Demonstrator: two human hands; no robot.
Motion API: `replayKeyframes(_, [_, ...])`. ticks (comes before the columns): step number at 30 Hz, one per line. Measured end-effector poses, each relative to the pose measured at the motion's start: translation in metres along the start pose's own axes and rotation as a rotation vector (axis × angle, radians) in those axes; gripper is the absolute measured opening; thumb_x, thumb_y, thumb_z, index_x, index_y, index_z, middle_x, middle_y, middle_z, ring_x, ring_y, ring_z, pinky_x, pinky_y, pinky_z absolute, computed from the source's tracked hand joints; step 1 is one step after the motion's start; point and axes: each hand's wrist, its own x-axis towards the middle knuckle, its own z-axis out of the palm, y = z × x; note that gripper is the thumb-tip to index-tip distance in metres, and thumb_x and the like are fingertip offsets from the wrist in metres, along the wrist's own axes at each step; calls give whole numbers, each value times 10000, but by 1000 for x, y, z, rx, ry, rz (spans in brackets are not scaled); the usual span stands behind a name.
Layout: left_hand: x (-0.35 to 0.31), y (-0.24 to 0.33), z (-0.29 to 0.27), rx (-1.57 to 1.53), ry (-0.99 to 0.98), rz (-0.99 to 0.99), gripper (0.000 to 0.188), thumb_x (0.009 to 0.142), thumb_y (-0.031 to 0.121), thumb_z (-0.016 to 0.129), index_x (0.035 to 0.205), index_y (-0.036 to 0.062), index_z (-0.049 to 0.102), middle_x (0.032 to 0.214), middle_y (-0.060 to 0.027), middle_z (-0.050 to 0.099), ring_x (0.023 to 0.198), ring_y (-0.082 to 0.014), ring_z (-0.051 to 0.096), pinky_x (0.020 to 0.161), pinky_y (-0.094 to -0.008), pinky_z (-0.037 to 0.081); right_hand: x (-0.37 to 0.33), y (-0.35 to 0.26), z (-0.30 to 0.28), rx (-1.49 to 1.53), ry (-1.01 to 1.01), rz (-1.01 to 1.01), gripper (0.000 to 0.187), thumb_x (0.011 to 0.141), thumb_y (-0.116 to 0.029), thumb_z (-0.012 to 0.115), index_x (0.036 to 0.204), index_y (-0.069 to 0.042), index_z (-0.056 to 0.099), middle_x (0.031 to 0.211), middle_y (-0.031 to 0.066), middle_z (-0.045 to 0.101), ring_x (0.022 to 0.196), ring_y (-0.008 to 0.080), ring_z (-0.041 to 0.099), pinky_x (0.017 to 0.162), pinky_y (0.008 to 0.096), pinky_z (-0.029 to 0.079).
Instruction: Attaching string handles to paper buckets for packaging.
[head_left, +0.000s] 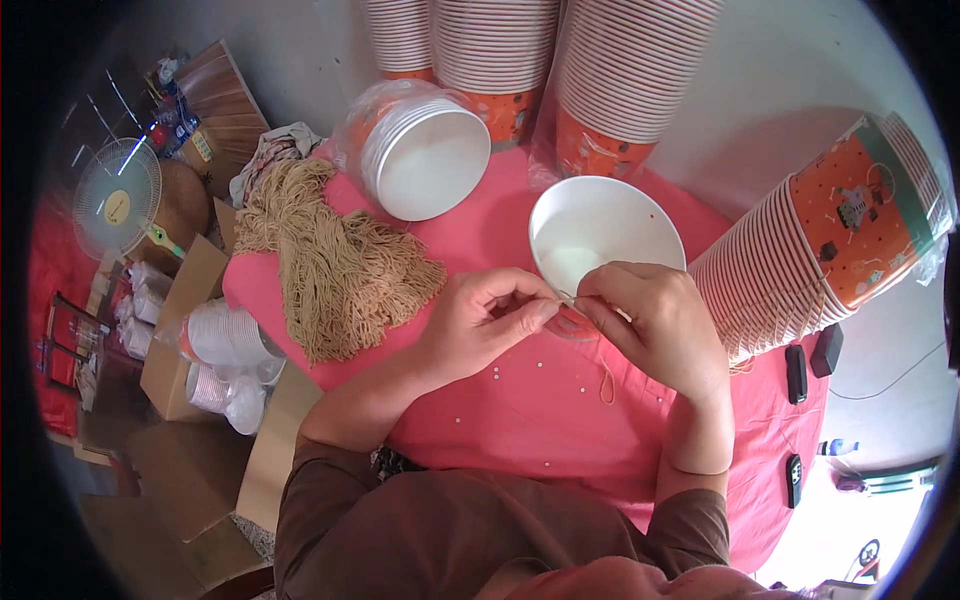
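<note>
My left hand [497,318] and my right hand [655,325] meet just in front of a white-lined paper bucket [610,225]. Both are closed in a pinch, thumb against fingers, on a thin cord whose held part is mostly hidden by the fingertips. A loop of this cord [607,384] hangs down below my right hand. The bucket stands on the pink cloth [520,400], its open mouth facing up. Part of its orange outside shows under my fingers. To the left lies a big bundle of tan cords [335,265].
Tall stacks of paper buckets [630,70] stand at the back. Another stack [800,250] leans at the right, cords draped along it. Wrapped buckets [430,165] lie back left. Small white bits dot the cloth. Dark devices [796,374] sit at the right edge; cardboard boxes [190,330] are left.
</note>
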Motion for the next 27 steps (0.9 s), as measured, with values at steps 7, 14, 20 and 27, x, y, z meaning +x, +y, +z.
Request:
replayKeyframes(7, [3, -7, -2, 83, 101, 2, 80, 962, 55, 668, 1002, -13, 685, 731, 68, 607, 620, 30, 464, 520, -181, 352, -5, 4, -3, -148, -141, 46, 151, 787, -123, 759, 861, -40, 658, 797, 104, 683, 712, 320, 676, 629, 410, 523])
replayKeyframes(14, [11, -13, -1, 104, 174, 4, 91, 950, 55, 676, 1007, -12, 700, 681, 95, 562, 593, 30, 432, 502, -194, 316, -7, 7, 0, -70, -136, 55, 81, 803, -89, 725, 842, -43, 671, 773, 97, 687, 702, 286, 688, 630, 403, 524])
replayKeyframes(20, [20, 3, -1, 430, 142, 47, 90, 910, 84, 703, 967, 20, 731, 538, 51, 474, 521, -5, 385, 469, -259, 304, -3, 7, -1, 65, -42, 104, 61, 830, -24, 699, 888, -22, 679, 788, 113, 696, 682, 244, 697, 599, 349, 531])
replayKeyframes(27, [27, 24, 5, 487, 3, 44, 98, 897, 48, 705, 982, 8, 731, 553, 67, 415, 533, -5, 368, 479, -252, 292, 0, 6, 2, 160, 102, 85, 61, 849, -21, 687, 909, -22, 680, 807, 121, 707, 698, 283, 699, 609, 368, 540])
